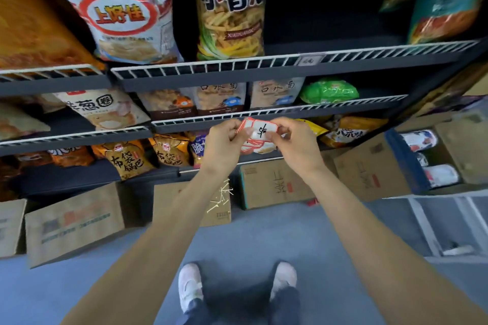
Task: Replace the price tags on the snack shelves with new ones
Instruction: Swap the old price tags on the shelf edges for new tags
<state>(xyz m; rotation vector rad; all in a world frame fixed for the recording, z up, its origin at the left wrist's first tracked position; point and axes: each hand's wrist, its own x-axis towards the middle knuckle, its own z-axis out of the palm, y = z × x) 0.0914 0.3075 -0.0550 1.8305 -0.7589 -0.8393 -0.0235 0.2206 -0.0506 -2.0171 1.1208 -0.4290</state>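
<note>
Both my hands hold a small stack of red-bordered white price tags [260,131] in front of the middle shelf rail [330,107]. My left hand [224,141] pinches the stack's left edge. My right hand [293,140] grips its right side, thumb on the top tag, which bears black handwriting. More tags [254,146] fan out beneath. On the upper shelf's white wire rail [211,67] sits one small tag in a holder [308,60]. Snack bags fill the shelves.
Cardboard boxes [76,221] line the floor under the shelves. An open box with white packets [433,161] stands at the right on a white rack [427,224]. My feet in white shoes [190,285] stand on the grey-blue floor.
</note>
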